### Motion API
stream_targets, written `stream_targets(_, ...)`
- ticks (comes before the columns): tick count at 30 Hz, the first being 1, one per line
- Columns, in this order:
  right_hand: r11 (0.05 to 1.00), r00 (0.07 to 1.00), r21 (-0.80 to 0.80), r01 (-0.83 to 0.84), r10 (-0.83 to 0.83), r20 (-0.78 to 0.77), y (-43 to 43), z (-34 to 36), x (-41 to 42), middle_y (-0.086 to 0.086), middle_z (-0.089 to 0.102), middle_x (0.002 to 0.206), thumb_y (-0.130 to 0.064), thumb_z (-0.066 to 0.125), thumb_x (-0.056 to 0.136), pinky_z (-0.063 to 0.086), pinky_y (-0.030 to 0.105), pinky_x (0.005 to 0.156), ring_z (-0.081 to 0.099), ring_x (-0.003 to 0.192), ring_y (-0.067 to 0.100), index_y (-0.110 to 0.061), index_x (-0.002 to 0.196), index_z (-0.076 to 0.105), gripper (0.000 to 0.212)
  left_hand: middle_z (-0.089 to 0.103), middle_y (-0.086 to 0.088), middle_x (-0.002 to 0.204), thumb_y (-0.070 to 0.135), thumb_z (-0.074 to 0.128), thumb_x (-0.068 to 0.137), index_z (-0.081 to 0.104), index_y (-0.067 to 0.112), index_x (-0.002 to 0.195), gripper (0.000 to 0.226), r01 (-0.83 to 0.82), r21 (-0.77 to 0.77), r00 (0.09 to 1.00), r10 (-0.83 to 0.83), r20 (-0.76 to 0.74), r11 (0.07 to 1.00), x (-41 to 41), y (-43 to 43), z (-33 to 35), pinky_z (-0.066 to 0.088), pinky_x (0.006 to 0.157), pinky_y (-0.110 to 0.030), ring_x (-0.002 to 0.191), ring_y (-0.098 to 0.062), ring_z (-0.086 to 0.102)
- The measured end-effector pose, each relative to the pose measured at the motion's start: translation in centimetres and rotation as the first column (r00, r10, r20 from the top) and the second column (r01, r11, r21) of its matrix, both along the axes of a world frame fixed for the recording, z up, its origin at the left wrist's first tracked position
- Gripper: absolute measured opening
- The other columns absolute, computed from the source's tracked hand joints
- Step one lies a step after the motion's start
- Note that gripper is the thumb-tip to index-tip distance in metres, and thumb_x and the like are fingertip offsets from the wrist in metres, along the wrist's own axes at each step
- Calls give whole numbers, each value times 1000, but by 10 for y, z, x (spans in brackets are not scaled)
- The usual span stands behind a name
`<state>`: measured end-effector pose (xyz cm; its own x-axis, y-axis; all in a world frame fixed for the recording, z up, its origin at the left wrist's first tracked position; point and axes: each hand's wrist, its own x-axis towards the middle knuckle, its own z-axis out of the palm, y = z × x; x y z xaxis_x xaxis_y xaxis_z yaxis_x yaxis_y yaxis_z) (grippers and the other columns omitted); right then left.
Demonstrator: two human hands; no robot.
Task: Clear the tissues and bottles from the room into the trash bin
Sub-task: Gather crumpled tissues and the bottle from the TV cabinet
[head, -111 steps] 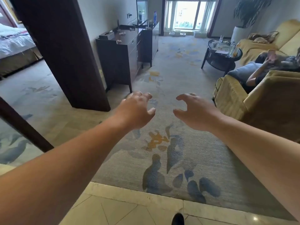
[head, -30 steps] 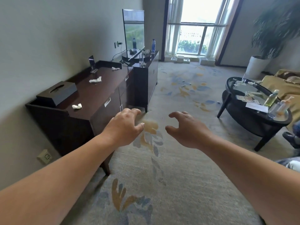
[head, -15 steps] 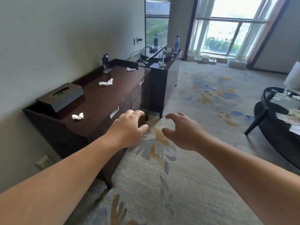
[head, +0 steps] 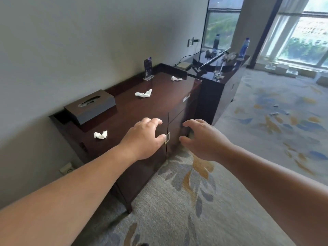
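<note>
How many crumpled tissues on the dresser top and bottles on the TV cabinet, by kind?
Crumpled tissues on the dresser: 3 (near tissue, middle tissue, far tissue)
Bottles on the TV cabinet: 1 (blue bottle; the darker one in the TV screen looks like a reflection)
Total: 4

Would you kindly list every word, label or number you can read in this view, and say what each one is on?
No text here can be read with certainty.
On the standing card on the dresser: there is print, but it is too small and blurred to read.
On the blue bottle: the label is too blurred to read.
On the tissue box: no lettering shows.
</note>
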<state>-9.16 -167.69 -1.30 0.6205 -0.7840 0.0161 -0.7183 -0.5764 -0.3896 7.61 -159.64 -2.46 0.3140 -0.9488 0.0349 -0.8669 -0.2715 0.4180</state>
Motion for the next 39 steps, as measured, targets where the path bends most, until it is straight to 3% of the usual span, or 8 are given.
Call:
stream_targets(10, 988, 987, 37, -152, 154, -47, -94, -24, 135, -9, 43, 141, -49, 51, 90, 47, 26, 91, 54, 114, 12, -30, 140, 42, 54, 45, -2, 139, 42, 49, 92, 42, 25, 138, 49, -117, 38, 993, 118, -30, 992, 130, -77, -35, 40, 102, -39, 128, -21, 43)
stream_targets(15, 970, 968, 87, -227, 234, -92, -129, -36, 218, -10, 41, 143, -50, 52, 90, 44, 29, 98, 51, 120, 13, -31, 140, 41, 54, 45, 0, 139, 45, 47, 93, 40, 27, 139, 50, -177, 123, 982, 183, -40, 977, 207, -99, -52, 42, 101, -41, 128, -21, 43)
stream_targets(20, 946, 944, 147, -290, 308, -120, -152, -57, 274, -10, 42, 142, -50, 51, 91, 41, 27, 89, 51, 118, 14, -32, 139, 42, 52, 44, -3, 140, 45, 47, 91, 41, 26, 138, 51, -281, 241, 954, 298, -37, 929, 266, -106, -80, 40, 102, -45, 127, -23, 43)
stream_targets(31, 871, 875, 316, -376, 446, -190, -175, -114, 318, -11, 40, 144, -49, 49, 92, 45, 28, 89, 52, 117, 13, -32, 141, 40, 53, 42, -2, 135, 42, 51, 91, 37, 36, 135, 46, -374, 503, 918, 388, 82, 779, 297, -90, -160, 45, 95, -45, 122, -26, 41)
stream_targets(35, 864, 869, 333, -378, 455, -193, -182, -120, 319, -11, 40, 143, -48, 49, 92, 46, 29, 90, 52, 118, 14, -31, 140, 41, 52, 44, -4, 121, 30, 55, 90, 43, 31, 120, 32, -400, 484, 906, 416, 79, 778, 297, -84, -177, 48, 86, -40, 106, -25, 44)
stream_targets(39, 865, 869, 335, -373, 452, -202, -185, -121, 319, -11, 40, 144, -49, 49, 92, 46, 29, 90, 53, 117, 14, -31, 140, 41, 52, 43, -4, 103, 12, 50, 90, 47, 22, 104, 17, -421, 409, 902, 421, 94, 809, 297, -80, -190, 42, 72, -32, 89, -20, 39)
